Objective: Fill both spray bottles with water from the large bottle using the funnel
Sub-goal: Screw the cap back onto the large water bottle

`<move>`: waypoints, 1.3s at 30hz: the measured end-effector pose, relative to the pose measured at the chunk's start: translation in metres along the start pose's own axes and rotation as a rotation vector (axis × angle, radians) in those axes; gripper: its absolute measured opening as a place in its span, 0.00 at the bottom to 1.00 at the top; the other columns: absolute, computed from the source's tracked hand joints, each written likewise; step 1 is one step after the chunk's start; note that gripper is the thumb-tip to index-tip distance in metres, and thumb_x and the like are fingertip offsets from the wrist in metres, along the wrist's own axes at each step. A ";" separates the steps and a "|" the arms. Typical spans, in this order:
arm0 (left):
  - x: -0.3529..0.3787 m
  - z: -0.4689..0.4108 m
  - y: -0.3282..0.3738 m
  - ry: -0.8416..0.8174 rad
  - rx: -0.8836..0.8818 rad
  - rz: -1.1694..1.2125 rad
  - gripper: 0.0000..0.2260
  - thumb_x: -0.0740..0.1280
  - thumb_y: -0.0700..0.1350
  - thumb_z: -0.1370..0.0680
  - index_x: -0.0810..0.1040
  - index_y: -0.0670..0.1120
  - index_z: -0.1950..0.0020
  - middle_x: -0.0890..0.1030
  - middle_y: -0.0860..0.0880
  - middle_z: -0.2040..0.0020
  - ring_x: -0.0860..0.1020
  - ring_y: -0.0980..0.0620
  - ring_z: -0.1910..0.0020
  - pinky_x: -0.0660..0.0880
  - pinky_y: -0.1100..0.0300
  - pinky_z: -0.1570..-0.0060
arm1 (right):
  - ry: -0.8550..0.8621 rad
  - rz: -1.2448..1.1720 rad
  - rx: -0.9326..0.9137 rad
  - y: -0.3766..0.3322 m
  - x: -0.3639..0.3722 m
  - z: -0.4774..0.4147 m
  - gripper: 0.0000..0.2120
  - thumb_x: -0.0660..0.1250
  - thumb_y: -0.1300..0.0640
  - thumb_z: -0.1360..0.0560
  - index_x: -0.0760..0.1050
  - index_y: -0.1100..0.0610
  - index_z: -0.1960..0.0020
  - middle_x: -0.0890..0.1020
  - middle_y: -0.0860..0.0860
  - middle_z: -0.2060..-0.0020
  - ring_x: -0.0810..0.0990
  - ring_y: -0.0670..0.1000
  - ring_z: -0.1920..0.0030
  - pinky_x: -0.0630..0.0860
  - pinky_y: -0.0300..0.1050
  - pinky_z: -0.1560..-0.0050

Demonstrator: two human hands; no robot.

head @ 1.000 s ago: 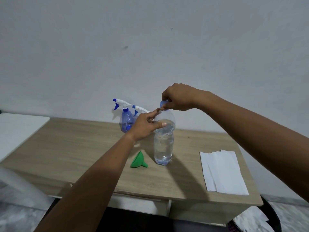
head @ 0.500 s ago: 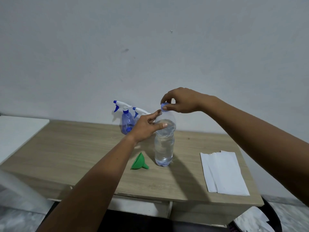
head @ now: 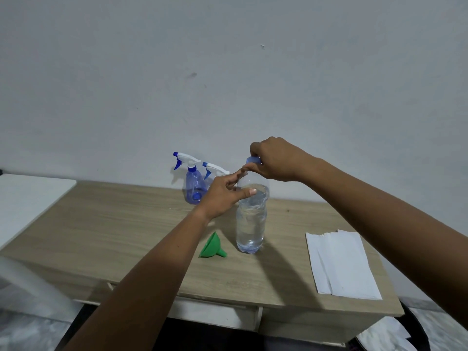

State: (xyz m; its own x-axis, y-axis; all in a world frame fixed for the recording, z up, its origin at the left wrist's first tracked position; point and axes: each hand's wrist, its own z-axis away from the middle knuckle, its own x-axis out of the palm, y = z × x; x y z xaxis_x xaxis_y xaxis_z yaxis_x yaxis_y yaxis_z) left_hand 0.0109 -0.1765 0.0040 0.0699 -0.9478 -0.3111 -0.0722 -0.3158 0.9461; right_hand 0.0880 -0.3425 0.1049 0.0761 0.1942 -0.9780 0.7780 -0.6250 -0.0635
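at the neck of the large bottle: cap pinched, shoulder braced

the right hand (head: 276,160) comes in from above and pinches the blue cap (head: 253,160) with curled fingertips. directly beneath it the large bottle (head: 250,224) stands upright, so the twist axis runs straight down. the left hand (head: 222,196) grips the bottle's shoulder between thumb and fingers. the green funnel (head: 211,247) lies tipped just left of the base. the spray bottles (head: 193,183) stand behind, at the back of the bench (head: 114,224), heads on.

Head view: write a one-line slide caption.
Right hand grips the cap; left hand steadies the bottle; funnel and sprayers wait.
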 end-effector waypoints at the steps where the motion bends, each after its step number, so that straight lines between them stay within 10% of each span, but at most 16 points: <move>1: -0.001 0.000 -0.001 -0.002 -0.001 -0.003 0.33 0.76 0.45 0.25 0.68 0.46 0.23 0.71 0.51 0.24 0.73 0.55 0.29 0.73 0.71 0.40 | 0.003 0.002 0.001 -0.001 0.000 -0.001 0.19 0.62 0.43 0.18 0.76 0.60 0.48 0.81 0.55 0.55 0.74 0.55 0.58 0.67 0.47 0.59; 5: -0.002 0.001 0.001 -0.001 0.005 0.006 0.33 0.76 0.45 0.25 0.68 0.45 0.23 0.71 0.52 0.25 0.68 0.58 0.26 0.68 0.65 0.31 | 0.026 -0.013 0.023 -0.002 0.004 -0.001 0.19 0.63 0.42 0.19 0.76 0.60 0.48 0.81 0.54 0.56 0.74 0.55 0.58 0.68 0.47 0.59; 10: 0.000 0.000 -0.003 -0.015 0.003 0.009 0.33 0.76 0.47 0.25 0.67 0.49 0.22 0.70 0.56 0.25 0.73 0.68 0.36 0.71 0.77 0.45 | 0.108 -0.120 0.091 -0.001 0.013 0.006 0.19 0.66 0.40 0.21 0.78 0.56 0.46 0.77 0.47 0.62 0.78 0.54 0.58 0.70 0.46 0.60; 13: 0.005 0.001 -0.009 0.032 0.023 0.035 0.33 0.76 0.51 0.26 0.69 0.52 0.23 0.70 0.62 0.28 0.71 0.63 0.29 0.69 0.63 0.30 | 0.207 -0.302 0.201 -0.001 0.033 0.016 0.16 0.67 0.36 0.25 0.76 0.49 0.52 0.78 0.45 0.61 0.77 0.50 0.59 0.72 0.46 0.60; 20: 0.007 0.017 -0.039 0.038 -0.116 0.015 0.47 0.81 0.56 0.34 0.60 0.57 0.20 0.67 0.55 0.23 0.66 0.57 0.26 0.67 0.55 0.26 | 0.448 -0.956 0.399 -0.034 0.112 0.048 0.21 0.69 0.42 0.22 0.70 0.42 0.31 0.77 0.46 0.37 0.77 0.46 0.37 0.74 0.36 0.44; 26: -0.019 0.038 -0.104 -0.098 -0.254 -0.589 0.25 0.73 0.53 0.29 0.78 0.56 0.32 0.80 0.50 0.33 0.78 0.47 0.33 0.73 0.51 0.33 | 0.438 -1.030 0.489 -0.047 0.151 0.065 0.44 0.79 0.48 0.30 0.56 0.40 0.23 0.75 0.38 0.34 0.77 0.39 0.39 0.75 0.34 0.42; 31: -0.015 0.037 -0.130 -0.301 -0.074 -1.132 0.25 0.71 0.59 0.30 0.78 0.56 0.34 0.77 0.53 0.33 0.66 0.45 0.27 0.63 0.45 0.30 | 0.374 -1.078 0.666 -0.051 0.182 0.067 0.33 0.82 0.48 0.35 0.69 0.44 0.35 0.80 0.42 0.42 0.80 0.43 0.43 0.79 0.53 0.39; 39: -0.011 0.026 -0.147 -0.503 0.169 -1.549 0.18 0.70 0.55 0.26 0.81 0.52 0.38 0.78 0.49 0.34 0.63 0.43 0.24 0.53 0.41 0.24 | 0.352 -0.916 0.728 -0.054 0.198 0.064 0.42 0.84 0.52 0.38 0.62 0.47 0.33 0.78 0.44 0.45 0.79 0.43 0.50 0.77 0.34 0.53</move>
State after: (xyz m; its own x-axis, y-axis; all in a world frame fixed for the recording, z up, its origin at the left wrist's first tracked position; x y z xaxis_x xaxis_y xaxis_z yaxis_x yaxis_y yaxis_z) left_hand -0.0054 -0.1210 -0.1337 -0.1344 0.3523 -0.9262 -0.3494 -0.8915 -0.2884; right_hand 0.0211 -0.3187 -0.0980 -0.0644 0.9084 -0.4131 0.1097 -0.4051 -0.9077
